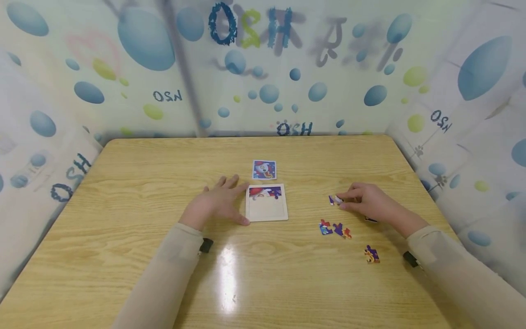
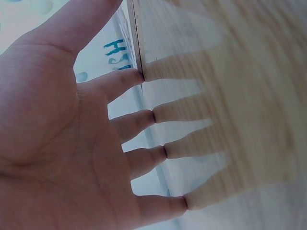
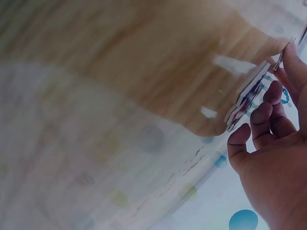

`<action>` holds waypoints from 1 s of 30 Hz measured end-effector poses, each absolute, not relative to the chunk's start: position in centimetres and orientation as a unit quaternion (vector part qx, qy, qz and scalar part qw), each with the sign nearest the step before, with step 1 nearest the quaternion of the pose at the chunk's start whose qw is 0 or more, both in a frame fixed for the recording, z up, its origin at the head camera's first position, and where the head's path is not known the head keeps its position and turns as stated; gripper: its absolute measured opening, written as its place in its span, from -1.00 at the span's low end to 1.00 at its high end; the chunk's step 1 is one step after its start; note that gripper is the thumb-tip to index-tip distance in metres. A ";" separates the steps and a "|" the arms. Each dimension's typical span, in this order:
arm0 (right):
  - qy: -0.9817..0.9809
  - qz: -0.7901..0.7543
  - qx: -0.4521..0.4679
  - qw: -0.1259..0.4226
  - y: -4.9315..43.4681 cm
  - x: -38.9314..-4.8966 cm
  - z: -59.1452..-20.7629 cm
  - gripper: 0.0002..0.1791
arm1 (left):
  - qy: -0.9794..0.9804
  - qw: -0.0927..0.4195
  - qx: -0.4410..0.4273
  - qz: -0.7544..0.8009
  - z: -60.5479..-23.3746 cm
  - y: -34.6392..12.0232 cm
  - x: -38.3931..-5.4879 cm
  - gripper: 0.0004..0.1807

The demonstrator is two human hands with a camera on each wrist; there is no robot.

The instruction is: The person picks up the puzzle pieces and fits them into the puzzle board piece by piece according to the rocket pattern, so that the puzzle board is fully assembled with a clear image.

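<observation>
A white puzzle tray (image 1: 267, 211) lies mid-table, its top row filled with printed pieces and its lower part bare. Fingers spread, my left hand (image 1: 219, 201) rests on the table along the tray's left side, thumb and index fingertip right at its edge. To the right of the tray, my right hand (image 1: 370, 201) pinches a jigsaw piece (image 1: 339, 199) between thumb and index finger. Beside that piece lies a purple-and-white piece (image 1: 331, 200). In the right wrist view, the remaining fingers of the right hand (image 3: 273, 143) curl loosely near a piece (image 3: 248, 96) on the tabletop.
A small square picture card (image 1: 264, 170) lies just beyond the tray. Nearer me on the right are a blue-and-red piece (image 1: 325, 227), a purple-and-orange piece (image 1: 342, 230) and another purple piece (image 1: 371, 254). A dark piece (image 1: 370, 220) shows partly under the right hand. Patterned curtains surround the wooden table (image 1: 135, 183).
</observation>
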State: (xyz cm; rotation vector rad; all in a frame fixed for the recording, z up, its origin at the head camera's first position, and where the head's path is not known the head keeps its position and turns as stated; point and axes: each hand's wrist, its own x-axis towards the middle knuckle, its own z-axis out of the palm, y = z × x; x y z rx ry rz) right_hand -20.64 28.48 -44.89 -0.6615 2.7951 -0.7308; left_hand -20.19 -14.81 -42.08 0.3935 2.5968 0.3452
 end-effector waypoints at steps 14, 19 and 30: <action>0.940 -0.239 -0.237 0.062 28.3 -20.5 -45.0 -0.62 | 0.951 0.245 0.145 0.119 -41.9 -14.7 -20.3 0.27; 0.937 -0.225 -0.262 0.048 28.4 -20.5 -45.2 -0.64 | 0.951 0.245 0.146 0.122 -41.8 -14.8 -20.2 0.28; 0.937 -0.218 -0.272 0.033 28.3 -20.5 -45.4 -0.71 | 0.950 0.245 0.145 0.132 -41.8 -14.8 -20.1 0.27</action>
